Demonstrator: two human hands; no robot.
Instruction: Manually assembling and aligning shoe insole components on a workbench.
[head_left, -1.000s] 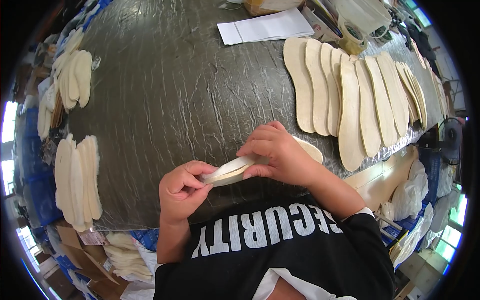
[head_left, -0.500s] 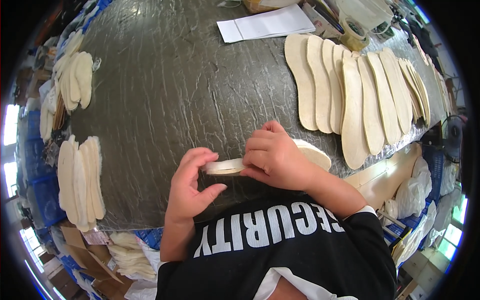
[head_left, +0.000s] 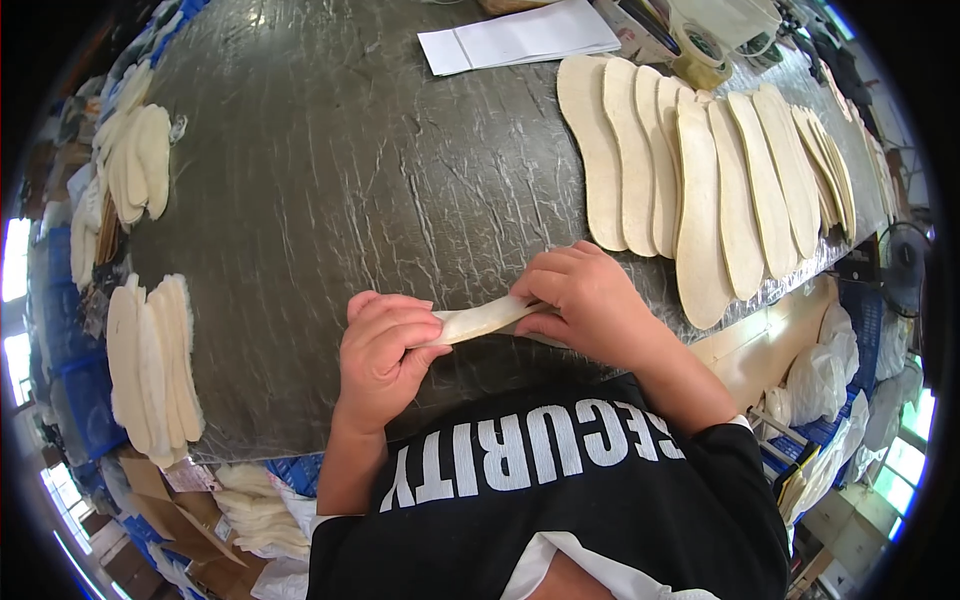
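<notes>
A cream, fleecy insole is stretched between my two hands near the table's front edge, turned with its edge up and slightly bent. My left hand pinches its left end between thumb and fingers. Toward the other end, my right hand grips it, with fingertips curled over the top edge and the thumb below. The palms and fingers cover both ends of the insole.
Rows of overlapping beige insoles lie on the right of the dark plastic-covered table. Insole stacks sit along its left edge. White paper sheets and tape rolls are at the back.
My left hand has closed on the insole's left end, where it was open before. The insole's right part, which stuck out past my right hand, is now mostly hidden.
</notes>
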